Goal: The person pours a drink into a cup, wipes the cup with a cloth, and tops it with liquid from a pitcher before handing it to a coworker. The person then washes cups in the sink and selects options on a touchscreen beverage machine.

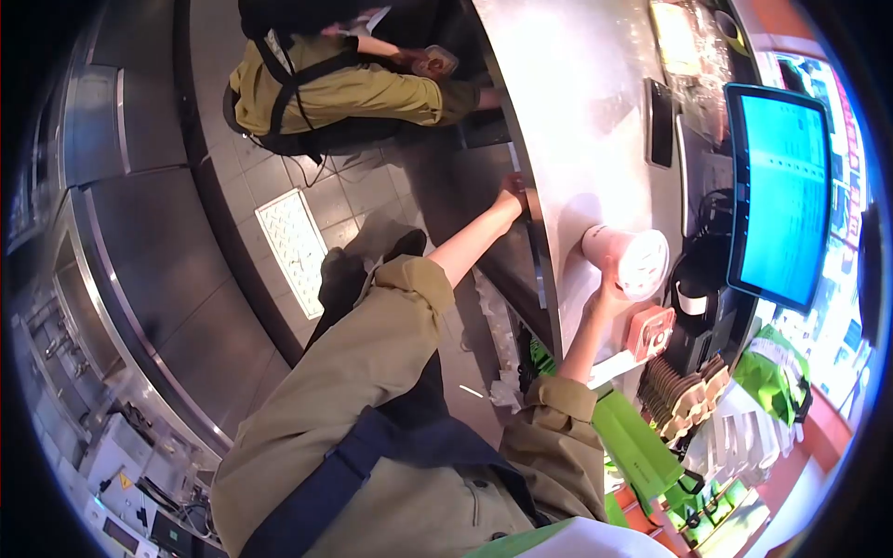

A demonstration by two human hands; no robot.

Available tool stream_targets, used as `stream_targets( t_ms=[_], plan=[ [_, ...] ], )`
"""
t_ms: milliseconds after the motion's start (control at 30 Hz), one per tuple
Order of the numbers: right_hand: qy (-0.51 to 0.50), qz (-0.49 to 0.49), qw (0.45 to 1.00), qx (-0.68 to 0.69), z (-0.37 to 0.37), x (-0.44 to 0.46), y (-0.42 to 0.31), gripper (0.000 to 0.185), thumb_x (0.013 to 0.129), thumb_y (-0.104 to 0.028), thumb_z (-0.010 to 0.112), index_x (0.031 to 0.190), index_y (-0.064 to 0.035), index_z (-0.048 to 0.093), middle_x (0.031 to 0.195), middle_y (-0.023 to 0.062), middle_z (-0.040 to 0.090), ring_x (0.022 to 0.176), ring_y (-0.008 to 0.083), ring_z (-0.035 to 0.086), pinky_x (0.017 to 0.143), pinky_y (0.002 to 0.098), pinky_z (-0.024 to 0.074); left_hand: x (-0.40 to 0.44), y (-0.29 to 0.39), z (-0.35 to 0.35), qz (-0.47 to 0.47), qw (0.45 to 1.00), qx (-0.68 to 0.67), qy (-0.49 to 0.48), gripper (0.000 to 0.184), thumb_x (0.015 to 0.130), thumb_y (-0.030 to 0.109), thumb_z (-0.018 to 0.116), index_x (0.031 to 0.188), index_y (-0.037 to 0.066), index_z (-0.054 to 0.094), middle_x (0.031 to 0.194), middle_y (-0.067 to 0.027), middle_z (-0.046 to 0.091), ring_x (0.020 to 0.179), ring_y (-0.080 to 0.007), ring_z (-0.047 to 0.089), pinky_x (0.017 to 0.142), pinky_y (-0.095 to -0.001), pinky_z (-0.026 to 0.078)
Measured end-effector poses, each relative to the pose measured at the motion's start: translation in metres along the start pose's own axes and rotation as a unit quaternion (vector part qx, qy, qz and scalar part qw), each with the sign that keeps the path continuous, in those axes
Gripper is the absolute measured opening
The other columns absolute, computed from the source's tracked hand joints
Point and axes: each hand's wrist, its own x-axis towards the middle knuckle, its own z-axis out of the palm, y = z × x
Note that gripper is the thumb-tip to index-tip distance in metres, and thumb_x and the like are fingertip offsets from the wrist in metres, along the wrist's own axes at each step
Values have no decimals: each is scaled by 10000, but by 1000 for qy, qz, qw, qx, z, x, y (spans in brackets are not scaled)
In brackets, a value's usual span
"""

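Observation:
My right hand is wrapped round the lower side of a large white lidded cup, which is tilted with its lid facing me above the steel counter. My left hand reaches to the counter's front edge, at the dark cabinet front below the top. Its fingertips are partly hidden there, and whatever they may hold does not show. A pink box-like item lies close to my right wrist.
A co-worker bends by the counter at the top left, holding a small container. A blue-lit monitor, a phone, stacked cardboard carriers and green bags are at the right. A floor grate is at the left.

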Motion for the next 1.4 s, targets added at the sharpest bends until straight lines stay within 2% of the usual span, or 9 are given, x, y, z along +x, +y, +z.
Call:
stream_targets(
  t_ms=[500, 633, 767, 1033, 1133, 1167, 1233, 1300, 1400],
  plan=[
    [51, -48, 994, -85, 15, -52, -22, 658, 715, -62, 653, 1238, 13, 260, 1248, 156, 305, 1137, 218, 338, 959, 348, 290, -59, -26, -72, -23, 999, -22, -35, 348, 743, 242, 637, 976, 34, 485, 890, -14, 533, 808, -93, 480, 696, -243, 359],
    [174, 165, 971, -10, 37, -195, -3, 227, 821, -94, 489, 1027, -28, 420, 927, 67, 507, 795, 128, 500, 700, 265, 416, -101, -89, -121, 35, 990, -101, -89, 246, 749, 60, 510, 990, 25, 478, 1002, -42, 541, 971, -141, 482, 852, -285, 366],
    [146, 546, 757, 328, 86, -263, 25, 465, 832, -333, 515, 1135, -4, 388, 1099, 123, 474, 999, 203, 472, 795, 358, 394, -162, -122, -167, -175, 979, -36, -101, 395, 736, -31, 458, 1130, -32, 443, 1151, -104, 492, 1088, -166, 439, 951, -291, 297],
    [105, 451, 884, 68, 85, -297, 57, 424, 724, -116, 647, 1062, 39, 442, 966, 97, 553, 877, 164, 529, 776, 285, 416, -233, -176, -229, -357, 864, -266, -234, 498, 784, 7, 421, 1266, 23, 299, 1267, -107, 370, 1179, -197, 370, 955, -364, 340],
    [112, 402, 908, -44, 53, -323, 50, 410, 702, -143, 667, 1021, 32, 479, 894, 91, 581, 822, 157, 547, 741, 287, 429, -216, -198, -366, -484, 724, 309, -382, 430, 799, 71, 502, 1204, 35, 364, 1121, -164, 506, 1019, -241, 527, 812, -362, 449],
    [93, 397, 910, -73, 35, -331, 48, 419, 694, -157, 675, 1020, 30, 490, 864, 85, 586, 798, 143, 546, 721, 275, 431, -176, -187, -385, -628, 730, -2, -269, 385, 753, 49, 535, 1122, 14, 433, 970, -166, 586, 947, -220, 567, 733, -305, 472],
    [60, 428, 886, -168, -5, -348, 48, 435, 694, -160, 674, 1042, 30, 496, 802, 61, 577, 745, 108, 521, 679, 244, 423, -99, -179, -380, -249, 821, 482, -177, 172, 831, 154, 404, 819, 64, 550, 710, -115, 608, 546, -185, 574, 467, -294, 440],
    [62, 449, 855, -251, -41, -358, 51, 447, 710, -137, 655, 1081, 39, 479, 728, 20, 524, 681, 76, 459, 625, 210, 396, 40, -235, -382, 79, 828, 551, -69, 233, 851, 220, 402, 847, 35, 544, 635, -63, 567, 484, -149, 512, 465, -278, 417],
    [121, 301, 921, -216, -78, -363, 74, 467, 726, -102, 628, 1125, 54, 443, 648, -21, 431, 615, 64, 381, 564, 199, 365, 151, -224, -225, 25, 835, 525, -160, 357, 839, 338, 470, 998, 20, 499, 538, -39, 482, 432, -141, 464, 427, -273, 410]
  ],
)
